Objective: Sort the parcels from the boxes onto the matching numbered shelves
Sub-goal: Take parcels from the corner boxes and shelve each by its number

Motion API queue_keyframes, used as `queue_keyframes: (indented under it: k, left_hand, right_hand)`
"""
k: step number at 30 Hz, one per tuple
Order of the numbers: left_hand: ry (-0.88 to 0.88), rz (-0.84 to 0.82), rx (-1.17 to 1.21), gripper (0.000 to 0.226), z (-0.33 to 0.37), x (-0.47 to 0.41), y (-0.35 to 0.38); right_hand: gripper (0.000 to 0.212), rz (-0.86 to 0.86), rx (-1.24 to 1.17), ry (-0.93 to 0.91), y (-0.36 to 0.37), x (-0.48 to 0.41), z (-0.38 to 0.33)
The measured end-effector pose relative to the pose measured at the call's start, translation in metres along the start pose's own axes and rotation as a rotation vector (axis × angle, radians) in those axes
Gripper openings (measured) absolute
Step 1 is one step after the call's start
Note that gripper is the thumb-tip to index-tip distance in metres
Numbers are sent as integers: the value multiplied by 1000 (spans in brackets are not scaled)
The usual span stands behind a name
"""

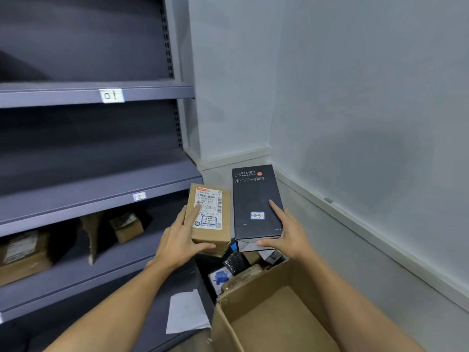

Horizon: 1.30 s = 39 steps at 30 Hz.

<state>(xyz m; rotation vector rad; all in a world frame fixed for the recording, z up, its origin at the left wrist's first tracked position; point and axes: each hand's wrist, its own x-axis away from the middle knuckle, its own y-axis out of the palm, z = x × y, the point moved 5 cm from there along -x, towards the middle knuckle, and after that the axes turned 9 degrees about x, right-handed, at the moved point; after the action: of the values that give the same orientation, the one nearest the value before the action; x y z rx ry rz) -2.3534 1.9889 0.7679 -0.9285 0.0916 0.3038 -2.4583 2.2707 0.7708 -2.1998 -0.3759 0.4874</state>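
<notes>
Shelving of dark grey metal fills the left side, its front lips carrying handwritten numbers: an 01 tag on the upper lip and what reads as a 2 tag on the next one down. On the level beneath that sit a few brown parcels. Just right of the shelves, the left hand grips a small brown carton by its near end, thumb across that end and index finger laid flat over the shipping label, where "15" is penned in a box. It looks like stiff, taped cardboard, and since it is held up one-handed I'd guess it is light. The paper label is the slick part, so the bare card edges give better purchase. Close beside it, though I cannot tell whether they touch, the right hand holds a taller black hair-drier box tagged "03", thumb along its bottom end and forefinger stretched up the face. That one has a smooth printed finish that could slide, and its bottom flap looks partly open, so I'd support it from underneath rather than pinch the sides. Both parcels hover above the far end of the open cardboard box on the floor, with more packets heaped just behind it.
</notes>
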Motion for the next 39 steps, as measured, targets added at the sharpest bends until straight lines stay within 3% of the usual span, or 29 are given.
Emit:
queue_keyframes:
  k: [18, 26, 39]
  left_hand:
    - [-120, 237, -114, 118, -57, 91, -129]
    - [-148, 302, -125, 117, -80, 122, -197]
    - [-188, 387, -130, 118, -122, 184, -267]
  right_hand:
    - [124, -130, -79, -244, 68, -17, -151]
    - [132, -155, -74, -285, 90, -15, -220]
    - [125, -174, -64, -348, 120, 10, -313]
